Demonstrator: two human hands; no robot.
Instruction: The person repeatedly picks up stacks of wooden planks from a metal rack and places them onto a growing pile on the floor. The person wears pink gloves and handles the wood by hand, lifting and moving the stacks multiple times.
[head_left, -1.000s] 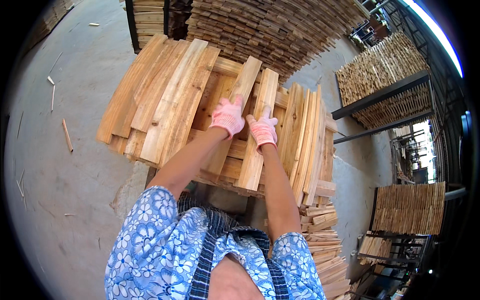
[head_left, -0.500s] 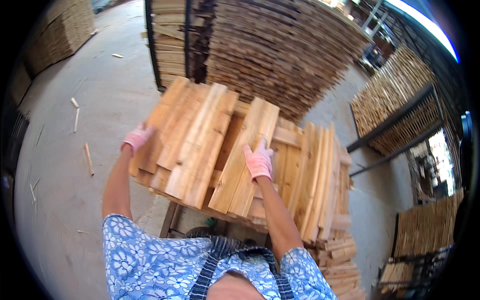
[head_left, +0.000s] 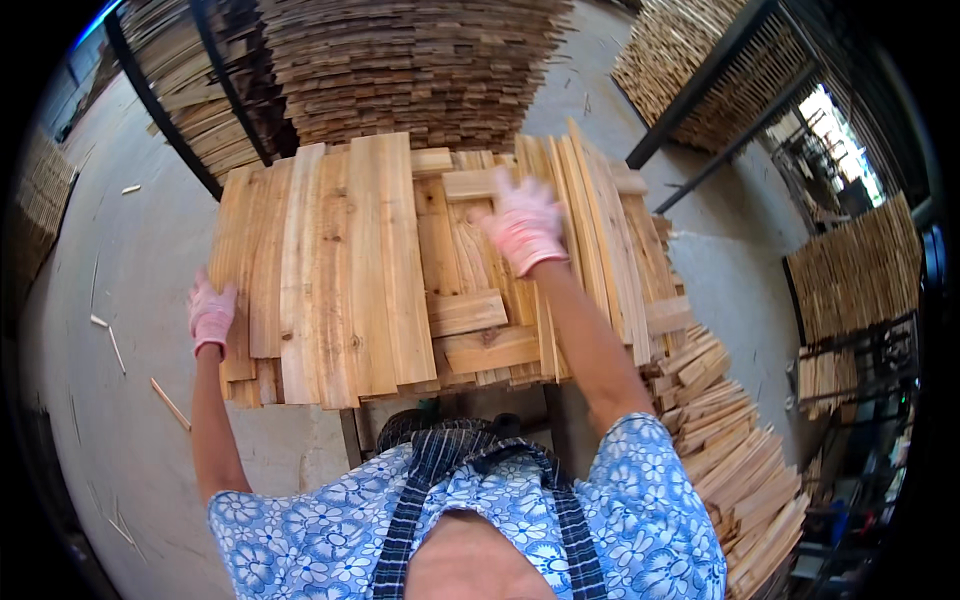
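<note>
A row of flat wooden boards (head_left: 335, 270) lies side by side on the left and middle of a wood-covered work stand. My left hand (head_left: 212, 308), in a pink knit glove, rests against the row's left edge with its fingers extended. My right hand (head_left: 527, 222), gloved alike and blurred by motion, is spread over the right part of the stack, just left of some leaning boards (head_left: 600, 250); nothing shows in its grasp. Short wood pieces (head_left: 466, 312) lie crosswise between the row and the leaning boards.
A tall stack of planks (head_left: 400, 75) stands just beyond the stand. Dark metal posts (head_left: 705, 85) rise at the far right, near more stacked wood. Loose pieces (head_left: 735, 450) are heaped at the near right. Wood scraps (head_left: 170, 403) lie on the left floor.
Two boards under my right hand have moved left against the row. My right hand has let go of them and shifted right toward the leaning boards. The view has turned.
</note>
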